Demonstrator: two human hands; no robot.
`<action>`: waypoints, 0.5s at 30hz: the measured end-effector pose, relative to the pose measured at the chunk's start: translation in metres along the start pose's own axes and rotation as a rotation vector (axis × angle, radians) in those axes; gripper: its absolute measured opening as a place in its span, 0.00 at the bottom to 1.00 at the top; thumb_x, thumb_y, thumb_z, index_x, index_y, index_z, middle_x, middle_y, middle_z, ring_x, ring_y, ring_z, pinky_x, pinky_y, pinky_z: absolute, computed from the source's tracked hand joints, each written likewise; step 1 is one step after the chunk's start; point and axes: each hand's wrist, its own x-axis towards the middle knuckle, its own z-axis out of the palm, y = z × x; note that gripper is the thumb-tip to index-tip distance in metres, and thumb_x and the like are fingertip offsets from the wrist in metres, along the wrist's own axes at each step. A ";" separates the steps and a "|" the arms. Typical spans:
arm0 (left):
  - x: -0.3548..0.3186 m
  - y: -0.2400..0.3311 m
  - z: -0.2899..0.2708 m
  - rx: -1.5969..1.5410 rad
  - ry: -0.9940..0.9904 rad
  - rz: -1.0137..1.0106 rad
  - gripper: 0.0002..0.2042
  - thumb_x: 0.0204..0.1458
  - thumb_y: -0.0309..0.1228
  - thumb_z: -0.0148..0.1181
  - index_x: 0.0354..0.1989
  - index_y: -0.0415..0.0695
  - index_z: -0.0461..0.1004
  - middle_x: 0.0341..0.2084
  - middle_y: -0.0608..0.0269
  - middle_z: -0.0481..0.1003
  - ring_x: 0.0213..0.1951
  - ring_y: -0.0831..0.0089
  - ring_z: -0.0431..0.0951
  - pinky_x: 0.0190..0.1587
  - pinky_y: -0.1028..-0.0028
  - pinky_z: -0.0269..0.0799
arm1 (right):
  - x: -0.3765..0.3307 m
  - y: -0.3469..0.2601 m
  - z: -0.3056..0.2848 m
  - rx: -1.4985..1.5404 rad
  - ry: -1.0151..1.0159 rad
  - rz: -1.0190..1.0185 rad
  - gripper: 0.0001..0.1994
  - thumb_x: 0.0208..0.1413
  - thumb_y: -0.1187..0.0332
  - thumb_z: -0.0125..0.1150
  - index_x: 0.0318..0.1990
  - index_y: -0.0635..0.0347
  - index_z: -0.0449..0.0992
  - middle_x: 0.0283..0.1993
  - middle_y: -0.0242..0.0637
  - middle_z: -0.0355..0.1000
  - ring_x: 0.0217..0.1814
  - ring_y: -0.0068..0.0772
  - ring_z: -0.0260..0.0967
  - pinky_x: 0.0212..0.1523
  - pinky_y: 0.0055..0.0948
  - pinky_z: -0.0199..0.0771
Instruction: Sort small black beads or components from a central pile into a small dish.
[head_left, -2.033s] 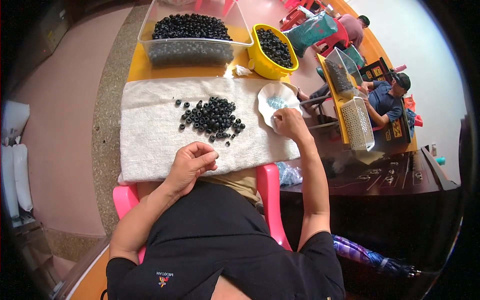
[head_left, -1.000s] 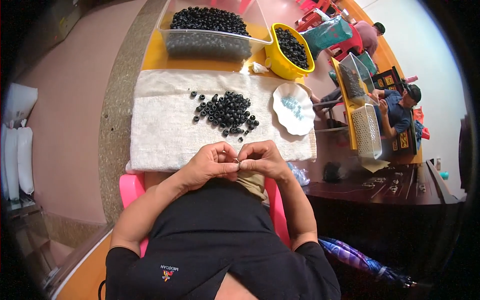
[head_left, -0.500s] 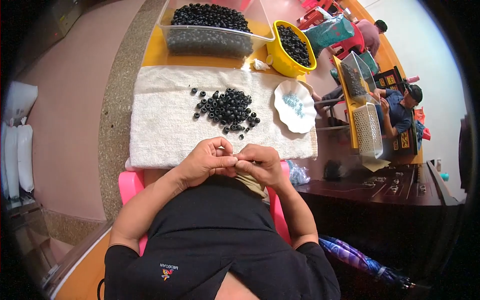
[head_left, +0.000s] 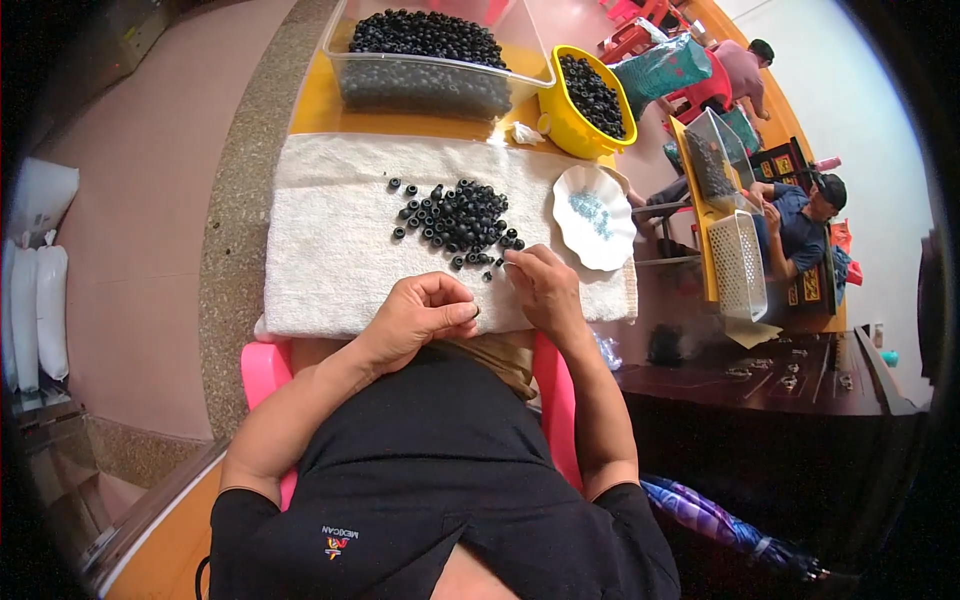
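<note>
I am watching my left hand (head_left: pixel 420 312) hovering at the near edge of the white towel (head_left: pixel 330 250), its fingers (head_left: pixel 462 312) curling together at the tips as if pinching something small; whether a ring is actually clamped there I cannot tell. My right hand (head_left: pixel 545 290) is reaching just ahead, its fingers (head_left: pixel 515 262) stretching out, slightly apart, and touching down beside the nearest strays of the pile of small black rings (head_left: pixel 460 222). That pile is lying on the towel just beyond the right fingertips, with a few loose pieces scattering to the left of them.

Further out from the fingers, a white scalloped dish (head_left: pixel 600 235) holding pale blue bits is sitting to the right, and past it are a yellow bowl (head_left: pixel 570 125) and a clear tub (head_left: pixel 440 85) on the desk (head_left: pixel 320 105), both heaped with the same black pieces.

I judge that I am picking up the next single ring. The next move seems to call for a fine pinch on one ring without dragging its neighbours, then bringing it back to the left fingers.
</note>
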 end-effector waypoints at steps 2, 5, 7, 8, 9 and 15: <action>0.000 0.001 0.000 0.006 0.008 -0.004 0.06 0.55 0.24 0.63 0.38 0.40 0.74 0.31 0.64 0.77 0.34 0.75 0.80 0.40 0.75 0.80 | 0.002 0.004 0.003 -0.055 -0.038 -0.012 0.08 0.52 0.75 0.63 0.41 0.59 0.79 0.33 0.40 0.74 0.32 0.44 0.74 0.32 0.35 0.73; 0.000 0.000 0.000 0.014 0.017 -0.010 0.05 0.55 0.24 0.63 0.38 0.40 0.74 0.31 0.64 0.78 0.33 0.75 0.80 0.39 0.75 0.80 | 0.005 0.004 0.006 -0.169 -0.064 -0.034 0.08 0.51 0.74 0.62 0.39 0.57 0.80 0.33 0.39 0.73 0.32 0.45 0.74 0.32 0.37 0.74; 0.000 0.001 -0.001 0.018 0.015 -0.009 0.06 0.55 0.24 0.63 0.38 0.40 0.74 0.31 0.64 0.78 0.33 0.75 0.80 0.39 0.75 0.80 | 0.006 0.004 0.008 -0.214 -0.088 -0.025 0.06 0.50 0.73 0.63 0.37 0.57 0.80 0.33 0.38 0.73 0.32 0.45 0.74 0.32 0.38 0.74; 0.000 0.001 -0.001 0.022 0.015 -0.010 0.06 0.54 0.24 0.63 0.38 0.40 0.74 0.31 0.64 0.77 0.33 0.75 0.80 0.39 0.75 0.80 | 0.007 0.004 0.007 -0.215 -0.087 -0.026 0.06 0.50 0.73 0.63 0.37 0.57 0.80 0.33 0.38 0.73 0.32 0.45 0.74 0.32 0.38 0.74; 0.000 0.001 0.000 0.025 0.016 -0.011 0.06 0.54 0.24 0.64 0.38 0.40 0.74 0.31 0.64 0.77 0.33 0.75 0.80 0.39 0.76 0.80 | 0.006 0.005 0.006 -0.228 -0.099 -0.040 0.05 0.50 0.73 0.63 0.35 0.57 0.80 0.34 0.37 0.73 0.32 0.44 0.74 0.32 0.38 0.74; 0.000 0.000 0.000 0.025 0.033 -0.023 0.06 0.54 0.24 0.64 0.38 0.40 0.73 0.31 0.64 0.77 0.33 0.75 0.80 0.39 0.75 0.80 | 0.008 0.009 0.007 -0.196 -0.106 -0.129 0.02 0.49 0.72 0.64 0.30 0.59 0.79 0.34 0.37 0.75 0.32 0.43 0.75 0.33 0.37 0.75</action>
